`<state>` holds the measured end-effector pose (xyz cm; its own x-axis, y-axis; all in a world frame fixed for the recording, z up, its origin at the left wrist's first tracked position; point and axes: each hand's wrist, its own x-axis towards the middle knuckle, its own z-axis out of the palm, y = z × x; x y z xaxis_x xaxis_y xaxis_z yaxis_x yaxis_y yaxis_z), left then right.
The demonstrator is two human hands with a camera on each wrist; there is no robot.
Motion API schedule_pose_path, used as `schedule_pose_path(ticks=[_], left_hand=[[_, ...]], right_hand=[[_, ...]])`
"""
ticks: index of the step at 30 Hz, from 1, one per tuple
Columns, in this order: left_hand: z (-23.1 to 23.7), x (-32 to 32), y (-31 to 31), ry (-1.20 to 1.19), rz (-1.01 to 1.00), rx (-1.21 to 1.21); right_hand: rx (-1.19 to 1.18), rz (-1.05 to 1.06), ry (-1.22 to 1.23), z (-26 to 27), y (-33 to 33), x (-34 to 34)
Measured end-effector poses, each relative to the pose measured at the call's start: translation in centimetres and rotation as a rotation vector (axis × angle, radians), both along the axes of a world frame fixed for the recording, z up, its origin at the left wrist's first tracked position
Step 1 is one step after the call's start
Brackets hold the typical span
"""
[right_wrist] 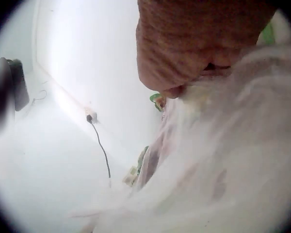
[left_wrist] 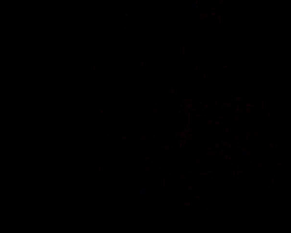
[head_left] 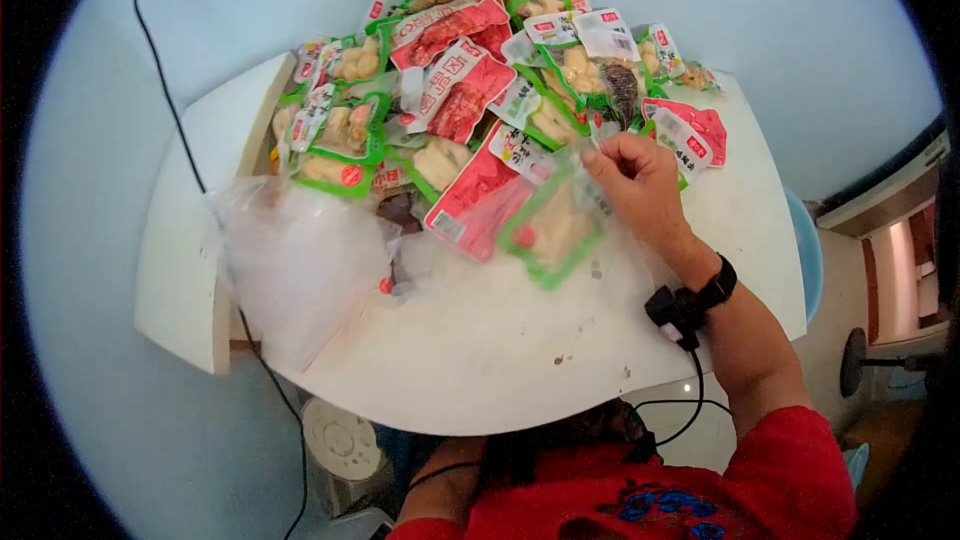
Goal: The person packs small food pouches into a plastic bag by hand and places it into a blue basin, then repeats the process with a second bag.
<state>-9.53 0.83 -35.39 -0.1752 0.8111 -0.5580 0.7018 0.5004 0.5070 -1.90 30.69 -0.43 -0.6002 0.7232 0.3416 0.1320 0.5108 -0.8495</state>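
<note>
In the head view my right hand [head_left: 640, 185] pinches the top of a translucent plastic bag [head_left: 640, 255] above the table, with its fingers curled. A green-edged food packet [head_left: 555, 230] with a red dot shows blurred through the film below the fingers. The right wrist view has the curled hand [right_wrist: 199, 43] close up, and the whitish bag [right_wrist: 233, 160] hanging from it in folds. My left forearm [head_left: 443, 480] goes down below the table's front edge; the left hand is hidden there. The left wrist view is black.
A heap of sealed food packets, with red packets [head_left: 460, 90] and green-edged packets [head_left: 345, 130], covers the back of the white table [head_left: 480, 360]. Another cloudy plastic bag [head_left: 300, 270] lies at the left edge. A black cable [head_left: 165, 70] runs down the left side.
</note>
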Motion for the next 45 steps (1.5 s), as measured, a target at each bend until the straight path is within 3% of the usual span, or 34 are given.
schedule_pose_path(ticks=[6, 9, 18, 21, 24, 31, 35, 41, 43, 45], left_hand=[[0.5, -4.2, 7.1, 0.132, 0.005, -0.002], [0.5, -6.0, 10.7, 0.175, 0.011, -0.015], [-0.2, -8.2, 16.0, 0.212, 0.065, -0.090], [0.0, -7.7, 15.8, 0.215, 0.098, -0.111], [0.6, -7.4, 14.8, 0.224, 0.134, -0.131], [1.7, -5.3, 12.5, 0.270, 0.154, -0.068], [2.9, -2.3, 8.5, 0.292, 0.181, 0.006], [6.1, 5.8, 1.5, 0.245, 0.165, 0.269], [8.5, 7.2, -0.3, 0.270, 0.162, 0.448], [12.3, 7.2, -1.2, 0.281, 0.118, 0.584]], right_hand=[[0.033, -0.025, -0.038, -0.1, -1.7, -0.3], [0.126, 0.087, -0.119, 0.8, -2.3, -0.1], [-0.015, 0.205, -0.074, 0.9, -1.8, 0.2], [-0.035, 0.255, -0.046, 1.7, -1.9, 0.2], [0.087, 0.264, -0.018, 1.0, -2.1, 0.0], [0.133, 0.171, 0.050, -0.1, -2.6, 0.2], [-0.127, 0.178, 0.094, 0.3, -2.8, -0.2], [-0.223, 0.279, 0.110, -0.6, -3.5, -0.6], [-0.328, 0.257, 0.078, -0.3, -2.9, -0.9], [-0.239, 0.269, 0.075, -1.5, -1.3, -1.1]])
